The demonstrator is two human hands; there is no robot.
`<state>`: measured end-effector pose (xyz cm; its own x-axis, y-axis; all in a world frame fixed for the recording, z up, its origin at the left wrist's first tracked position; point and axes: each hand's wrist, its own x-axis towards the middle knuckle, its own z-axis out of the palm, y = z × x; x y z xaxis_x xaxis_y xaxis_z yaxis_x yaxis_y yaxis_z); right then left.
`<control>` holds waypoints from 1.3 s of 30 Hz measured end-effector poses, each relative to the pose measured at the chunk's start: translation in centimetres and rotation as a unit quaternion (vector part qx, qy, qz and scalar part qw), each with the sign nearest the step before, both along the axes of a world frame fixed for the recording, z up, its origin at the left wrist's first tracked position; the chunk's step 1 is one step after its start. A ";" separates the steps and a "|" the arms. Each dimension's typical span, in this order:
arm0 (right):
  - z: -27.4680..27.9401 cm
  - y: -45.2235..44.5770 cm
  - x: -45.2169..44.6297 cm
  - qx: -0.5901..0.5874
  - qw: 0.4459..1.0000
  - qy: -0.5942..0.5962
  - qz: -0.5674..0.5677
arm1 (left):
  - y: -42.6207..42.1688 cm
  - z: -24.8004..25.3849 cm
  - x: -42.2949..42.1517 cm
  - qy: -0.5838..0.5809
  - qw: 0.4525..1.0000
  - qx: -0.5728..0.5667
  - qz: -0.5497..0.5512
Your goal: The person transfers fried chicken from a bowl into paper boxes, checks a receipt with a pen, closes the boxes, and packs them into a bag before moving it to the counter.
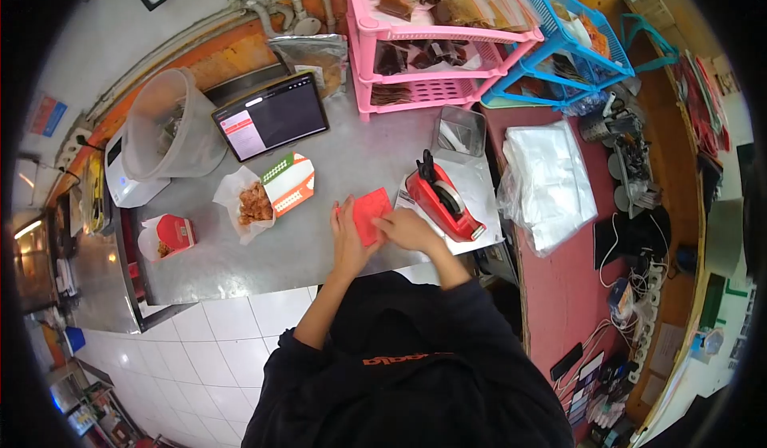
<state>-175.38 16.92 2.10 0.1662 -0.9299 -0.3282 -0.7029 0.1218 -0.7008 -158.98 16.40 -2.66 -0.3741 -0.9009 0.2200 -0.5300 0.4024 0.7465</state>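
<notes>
A flat red paper piece (371,213), perhaps a folded carton, is between my hands above the metal counter. My left hand (348,239) grips its left side, fingers along the edge. At its right edge, my right hand (405,229) pinches it with thumb and fingers. Just beyond my right hand stands a red tape dispenser (446,200) on white paper. To the left, an open paper box (289,183) in white, green and orange lies tilted, with fried food pieces (254,203) on its paper lining. Farther left lies a small red carton (176,232) with food inside.
A tablet (272,116) leans at the back beside a large clear tub (169,124). Pink shelves (447,73) and a blue rack (559,65) hold packets. A stack of clear plastic bags (550,184) lies right, near a clear container (459,132); cables (631,320) run farther right.
</notes>
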 end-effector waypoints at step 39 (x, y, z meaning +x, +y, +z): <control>2.9 6.9 -1.8 -0.134 0.960 -0.083 -0.234 | -1.5 1.9 0.4 -0.244 0.959 -0.107 -0.099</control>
